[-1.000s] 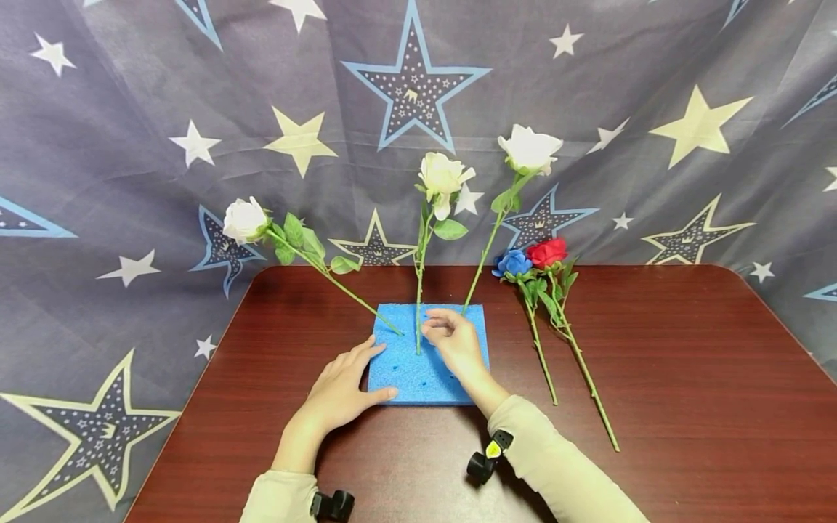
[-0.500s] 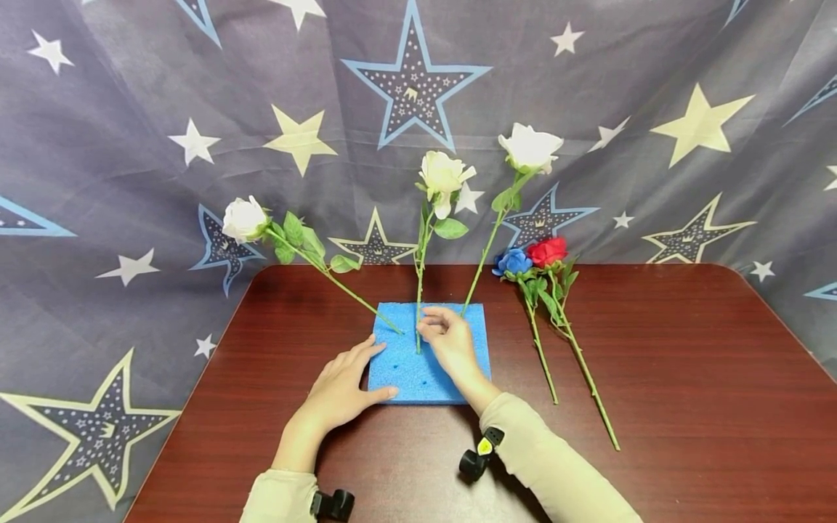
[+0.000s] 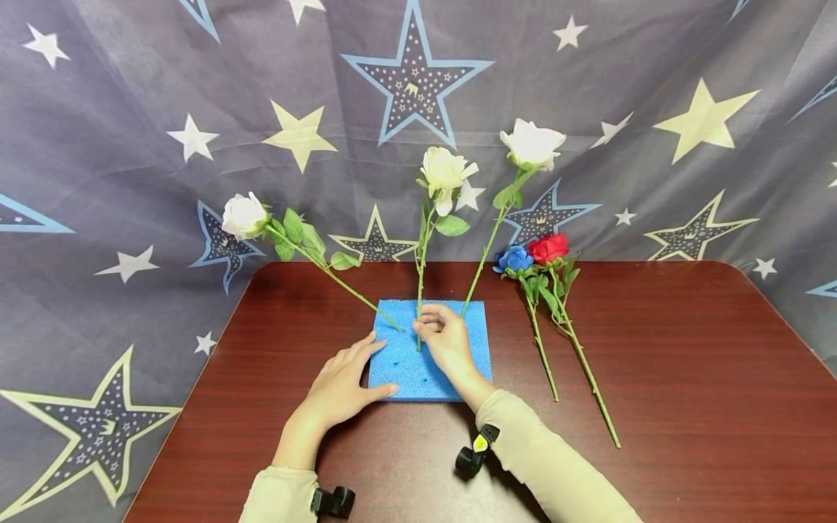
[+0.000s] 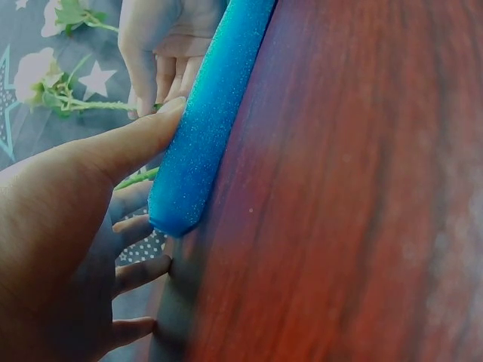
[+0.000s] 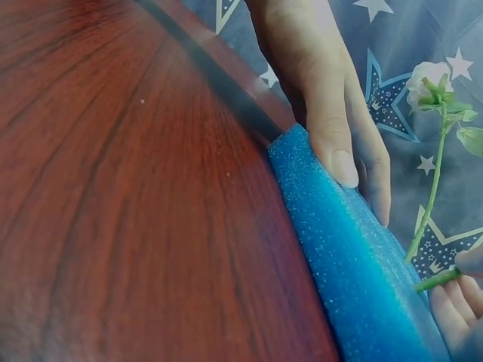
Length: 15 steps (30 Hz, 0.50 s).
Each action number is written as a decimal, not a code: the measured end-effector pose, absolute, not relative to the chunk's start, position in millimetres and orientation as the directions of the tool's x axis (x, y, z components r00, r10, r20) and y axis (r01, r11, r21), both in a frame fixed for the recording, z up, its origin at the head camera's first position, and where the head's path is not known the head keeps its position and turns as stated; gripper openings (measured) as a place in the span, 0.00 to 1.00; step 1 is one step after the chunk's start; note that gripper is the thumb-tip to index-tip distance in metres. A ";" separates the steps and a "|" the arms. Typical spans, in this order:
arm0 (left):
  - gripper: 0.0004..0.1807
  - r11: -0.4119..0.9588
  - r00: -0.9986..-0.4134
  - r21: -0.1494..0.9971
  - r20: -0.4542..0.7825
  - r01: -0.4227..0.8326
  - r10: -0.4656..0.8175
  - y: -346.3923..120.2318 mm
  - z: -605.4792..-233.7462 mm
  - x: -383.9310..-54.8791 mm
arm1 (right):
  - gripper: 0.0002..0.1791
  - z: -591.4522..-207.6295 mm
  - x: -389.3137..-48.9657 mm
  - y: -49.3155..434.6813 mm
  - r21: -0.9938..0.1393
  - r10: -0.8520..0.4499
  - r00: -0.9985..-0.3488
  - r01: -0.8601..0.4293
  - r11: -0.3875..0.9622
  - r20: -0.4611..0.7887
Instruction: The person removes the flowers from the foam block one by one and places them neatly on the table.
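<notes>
In the head view a blue foam block (image 3: 408, 378) with small holes lies on the table, and three white roses stand in it. My right hand (image 3: 451, 347) pinches the middle white rose (image 3: 447, 171) low on its stem, just above the foam. The right wrist view shows the thumb and fingers at that green stem (image 5: 439, 280). My left hand (image 3: 343, 378) rests on the block's left side with fingers spread, its thumb (image 4: 143, 139) lying on the foam. One white rose (image 3: 245, 216) leans left; another white rose (image 3: 532, 145) leans right, its stem base hidden behind my right hand.
Right of the block, a blue rose (image 3: 515, 260) and a red rose (image 3: 549, 249) lie on the dark red wooden table (image 3: 686, 363), stems toward me. A grey cloth (image 3: 523, 58) with printed stars hangs behind the table's far edge.
My right hand has shifted slightly left, its fingers coming onto the middle white rose's stem. My left hand stays in place on the block.
</notes>
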<state>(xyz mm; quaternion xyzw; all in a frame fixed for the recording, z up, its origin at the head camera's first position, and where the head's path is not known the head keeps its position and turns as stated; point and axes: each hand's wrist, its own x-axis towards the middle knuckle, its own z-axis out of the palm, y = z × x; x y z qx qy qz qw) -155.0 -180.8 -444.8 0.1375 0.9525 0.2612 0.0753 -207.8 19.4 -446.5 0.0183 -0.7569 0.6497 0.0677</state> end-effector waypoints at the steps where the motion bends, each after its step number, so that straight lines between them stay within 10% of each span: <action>1: 0.47 0.826 -0.951 0.518 -0.072 0.223 0.302 -180.7 -444.8 -155.2 | 0.14 -446.0 -207.8 19.2 -0.982 0.060 -0.990 -0.115 0.152 0.125; 15: 0.47 0.825 -0.951 0.519 -0.069 0.224 0.301 -180.9 -444.6 -155.0 | 0.13 -448.0 -208.4 18.3 -0.978 0.033 -0.982 -0.184 0.099 0.188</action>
